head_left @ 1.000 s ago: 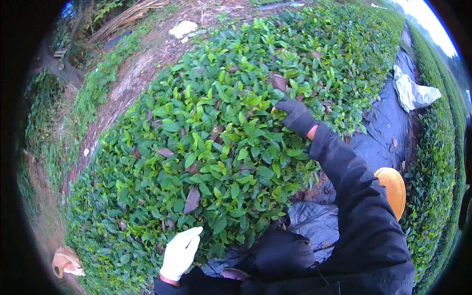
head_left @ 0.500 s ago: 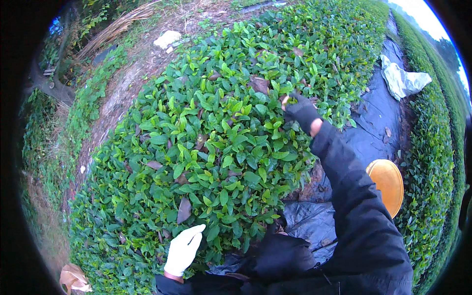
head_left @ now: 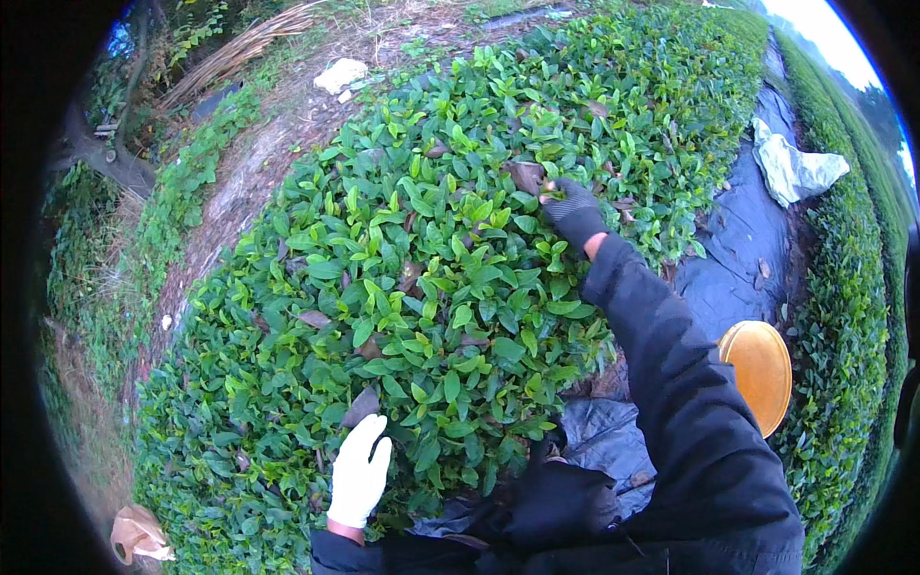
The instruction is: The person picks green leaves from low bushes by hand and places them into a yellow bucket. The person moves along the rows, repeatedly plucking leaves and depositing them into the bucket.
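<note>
My right hand [head_left: 575,213], in a dark glove with bare fingertips, reaches over a dense hedge of green leafy bushes [head_left: 431,287]. Its thumb and fingers are pinched together, with a bit of green leaf [head_left: 553,195] showing between them. Right beside those fingertips lies a large dry brown leaf [head_left: 525,176]. My left hand [head_left: 358,476] wears a white glove and rests low over the near side of the bush. Its fingers are stretched out, the thumb apart. At its fingertips is another brown leaf [head_left: 360,407], partly covered; whether they touch cannot be told.
An orange-yellow round container or lid [head_left: 756,377] stands right of my right forearm. Black ground sheeting [head_left: 733,259] runs between the rows, with a whitish sack [head_left: 795,165] farther along. A brown bag [head_left: 139,535] lies lower left, a pale rock [head_left: 340,76] upper left.
My right hand has moved left over the bush, up to the large brown leaf. My left hand has shifted slightly up toward the nearer brown leaf, which now looks tilted. The view has shifted slightly.
</note>
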Motion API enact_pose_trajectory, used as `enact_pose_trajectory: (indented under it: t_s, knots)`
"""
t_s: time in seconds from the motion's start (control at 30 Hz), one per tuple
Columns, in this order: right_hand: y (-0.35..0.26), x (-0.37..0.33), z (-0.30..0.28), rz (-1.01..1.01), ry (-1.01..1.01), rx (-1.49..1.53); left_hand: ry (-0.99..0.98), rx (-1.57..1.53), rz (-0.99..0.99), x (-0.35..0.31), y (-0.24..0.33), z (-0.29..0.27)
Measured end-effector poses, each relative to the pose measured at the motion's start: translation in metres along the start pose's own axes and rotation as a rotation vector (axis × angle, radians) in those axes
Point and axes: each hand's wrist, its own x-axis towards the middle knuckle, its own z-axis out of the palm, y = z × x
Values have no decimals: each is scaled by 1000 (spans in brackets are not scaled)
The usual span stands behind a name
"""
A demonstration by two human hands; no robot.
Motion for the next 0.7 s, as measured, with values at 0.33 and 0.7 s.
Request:
enact_pose_trajectory:
  t_s: [0.33, 0.7]
  knots:
    - [-63, 17, -22, 408, -527, 989, -83, -66, -11, 5, -7, 2]
    - [-33, 34, 53, 335, -488, 574, -111, -99, -15, 5, -5, -2]
